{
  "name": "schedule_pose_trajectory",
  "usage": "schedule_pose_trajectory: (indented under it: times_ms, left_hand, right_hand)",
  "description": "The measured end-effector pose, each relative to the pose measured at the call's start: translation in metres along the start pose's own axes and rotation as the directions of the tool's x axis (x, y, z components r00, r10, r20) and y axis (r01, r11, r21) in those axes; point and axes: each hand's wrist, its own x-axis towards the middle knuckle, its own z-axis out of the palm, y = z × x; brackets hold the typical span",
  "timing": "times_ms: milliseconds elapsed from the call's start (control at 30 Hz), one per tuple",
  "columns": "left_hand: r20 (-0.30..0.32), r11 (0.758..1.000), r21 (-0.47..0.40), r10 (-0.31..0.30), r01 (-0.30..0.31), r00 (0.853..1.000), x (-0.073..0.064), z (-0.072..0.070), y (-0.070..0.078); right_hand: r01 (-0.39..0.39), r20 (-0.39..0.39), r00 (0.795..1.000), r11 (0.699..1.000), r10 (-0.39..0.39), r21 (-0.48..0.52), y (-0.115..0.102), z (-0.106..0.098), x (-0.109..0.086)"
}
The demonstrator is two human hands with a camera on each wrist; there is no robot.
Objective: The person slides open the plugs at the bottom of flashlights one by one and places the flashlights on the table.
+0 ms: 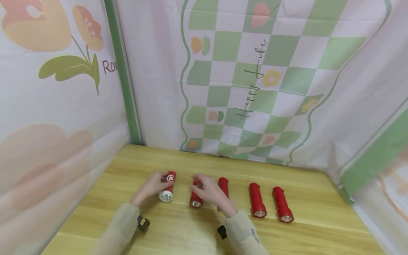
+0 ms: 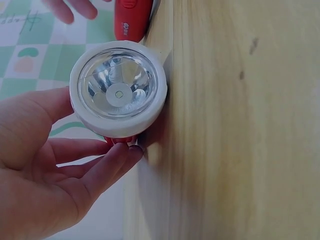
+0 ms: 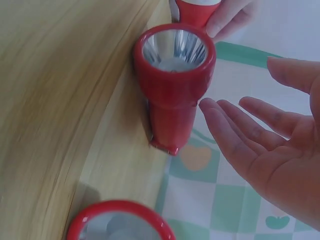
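At the left of the row in the head view lies a red flashlight with a white head (image 1: 166, 196). My left hand (image 1: 155, 186) grips its body, thumb on one side and fingers on the other, as the left wrist view shows around the white rim (image 2: 82, 112). Beside it lies a smaller all-red flashlight (image 1: 196, 201), its lens facing me. Over that one hovers my right hand (image 1: 209, 193); in the right wrist view its loosely bent fingers (image 3: 235, 132) are apart from the red flashlight (image 3: 172, 90). A third red flashlight (image 1: 224, 184) is partly hidden behind the right hand.
Two more red flashlights (image 1: 256, 199) (image 1: 282, 204) lie to the right on the wooden table (image 1: 178, 230). Patterned cloth curtains (image 1: 159, 71) hang behind the table and along both sides.
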Motion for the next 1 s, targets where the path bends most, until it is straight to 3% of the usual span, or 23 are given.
schedule_pose_trajectory:
  times_ms: [367,467,767,1000]
  left_hand:
    - [-0.006,1.000,0.013,-0.018,0.018,1.000,0.000,-0.001,0.002]
    - [-0.008,0.999,0.001,-0.036,0.036,0.999,0.000,-0.001,0.001]
    - [-0.008,0.999,-0.036,-0.009,0.009,1.000,0.001,0.000,-0.002]
    - [0.002,0.999,-0.051,-0.010,0.010,1.000,-0.001,-0.001,-0.001]
  right_hand:
    - [0.002,0.017,1.000,1.000,-0.002,0.019,-0.010,0.014,0.011]
    - [-0.016,0.037,0.999,0.999,0.015,0.036,-0.012,0.018,0.014]
    - [-0.107,0.090,0.991,0.990,0.100,0.087,-0.023,0.029,0.018]
    - [-0.120,0.105,0.988,0.990,0.113,0.069,-0.028,0.040,0.019]
